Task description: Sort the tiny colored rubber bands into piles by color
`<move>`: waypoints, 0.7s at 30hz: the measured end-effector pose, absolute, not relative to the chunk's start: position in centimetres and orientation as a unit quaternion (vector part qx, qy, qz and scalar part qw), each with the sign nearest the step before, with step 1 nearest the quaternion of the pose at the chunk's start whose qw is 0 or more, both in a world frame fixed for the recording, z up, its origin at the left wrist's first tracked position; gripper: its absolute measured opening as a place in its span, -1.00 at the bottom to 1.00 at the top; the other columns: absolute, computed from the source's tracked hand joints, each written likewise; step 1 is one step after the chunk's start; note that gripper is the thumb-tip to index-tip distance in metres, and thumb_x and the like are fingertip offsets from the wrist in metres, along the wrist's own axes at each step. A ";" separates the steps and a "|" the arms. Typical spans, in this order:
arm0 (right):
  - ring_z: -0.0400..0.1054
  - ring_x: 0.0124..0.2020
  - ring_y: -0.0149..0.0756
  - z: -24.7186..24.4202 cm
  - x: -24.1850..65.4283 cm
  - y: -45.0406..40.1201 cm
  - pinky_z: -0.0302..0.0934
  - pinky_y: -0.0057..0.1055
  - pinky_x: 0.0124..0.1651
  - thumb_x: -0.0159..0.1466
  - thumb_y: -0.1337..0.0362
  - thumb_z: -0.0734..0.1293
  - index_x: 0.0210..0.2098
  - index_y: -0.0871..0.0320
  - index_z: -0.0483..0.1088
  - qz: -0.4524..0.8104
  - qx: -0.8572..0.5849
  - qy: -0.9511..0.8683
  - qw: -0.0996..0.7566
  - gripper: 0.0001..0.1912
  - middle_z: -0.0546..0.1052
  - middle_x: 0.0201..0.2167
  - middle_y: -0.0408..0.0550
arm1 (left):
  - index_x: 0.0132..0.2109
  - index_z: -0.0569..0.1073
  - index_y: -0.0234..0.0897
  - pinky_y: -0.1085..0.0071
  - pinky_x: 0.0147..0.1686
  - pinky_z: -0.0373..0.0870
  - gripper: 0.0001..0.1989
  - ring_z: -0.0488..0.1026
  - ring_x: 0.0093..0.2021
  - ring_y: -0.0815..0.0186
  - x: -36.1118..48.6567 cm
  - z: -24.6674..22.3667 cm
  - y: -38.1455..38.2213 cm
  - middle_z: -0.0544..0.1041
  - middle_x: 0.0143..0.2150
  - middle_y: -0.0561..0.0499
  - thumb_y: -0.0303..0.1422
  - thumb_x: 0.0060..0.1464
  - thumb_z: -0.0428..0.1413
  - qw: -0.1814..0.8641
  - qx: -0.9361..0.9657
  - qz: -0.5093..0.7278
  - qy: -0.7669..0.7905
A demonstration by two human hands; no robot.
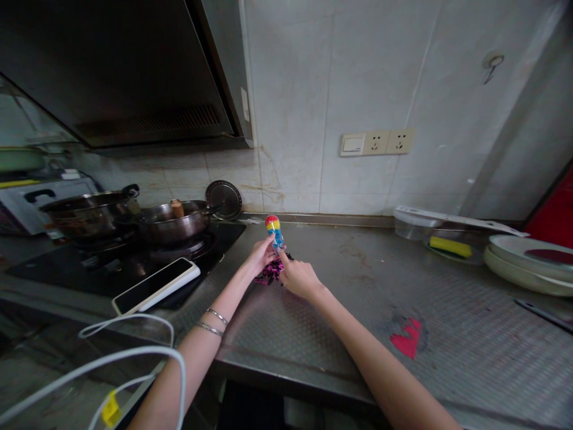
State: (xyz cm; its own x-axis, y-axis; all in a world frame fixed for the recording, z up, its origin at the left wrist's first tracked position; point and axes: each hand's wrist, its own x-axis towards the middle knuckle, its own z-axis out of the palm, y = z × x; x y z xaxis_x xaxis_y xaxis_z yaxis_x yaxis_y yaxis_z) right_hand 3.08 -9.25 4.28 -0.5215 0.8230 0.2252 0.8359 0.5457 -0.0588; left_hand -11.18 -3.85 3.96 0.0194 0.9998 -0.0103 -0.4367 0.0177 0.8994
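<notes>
A small clear tube-shaped bottle [273, 230] with red, yellow and blue layers stands out above my hands, its red end up and leaning slightly left. My left hand [260, 257] is closed around its lower part, thumb along the side. From the right, my right hand [301, 277] has its fingers curled, with the index finger and thumb at the bottle's lower end; its exact grip is partly hidden. A bundle of pink and black stringy material [269, 273] shows beneath and between both hands, close to the counter. Whether either hand touches it I cannot tell.
The metal counter [358, 286] carries a torn red patch [407, 338]. On the left are a stove [215, 254], a pan [174, 226], a pot [89, 215] and a phone [154, 283] with white cables. Plates [528, 269] and a yellow sponge [450, 246] lie right.
</notes>
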 end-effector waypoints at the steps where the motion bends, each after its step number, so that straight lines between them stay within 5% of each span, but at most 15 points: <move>1: 0.39 -0.27 -0.12 4.2 3.0 -9.3 0.20 -0.29 -0.27 0.18 0.27 0.05 0.21 0.17 -0.23 -0.030 -0.474 -0.872 0.115 -0.38 0.48 -0.26 0.11 | -0.35 0.41 -0.38 0.41 -0.40 0.39 -0.74 0.49 -0.39 0.26 -11.2 4.0 -3.8 0.52 -0.47 -0.10 -0.24 -0.10 0.14 0.603 0.372 0.595 0.379; 21: 0.39 -0.24 -0.15 4.6 2.9 -10.0 0.20 -0.29 -0.24 0.22 0.26 0.00 0.20 0.13 -0.19 -0.047 -0.465 -0.875 0.123 -0.45 0.48 -0.25 0.12 | -0.26 0.41 -0.36 0.42 -0.39 0.38 -0.70 0.47 -0.42 0.33 -12.9 3.3 -2.9 0.53 -0.38 -0.12 -0.23 -0.12 0.15 0.558 0.351 0.639 0.396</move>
State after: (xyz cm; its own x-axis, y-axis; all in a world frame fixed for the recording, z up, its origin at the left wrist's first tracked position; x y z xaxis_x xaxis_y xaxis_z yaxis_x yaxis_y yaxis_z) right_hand 2.91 -10.04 4.55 -0.5371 0.8029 0.2584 0.8260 0.5628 -0.0320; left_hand -12.86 -2.85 3.30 -0.1304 0.9914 0.0057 -0.4355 -0.0624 0.8980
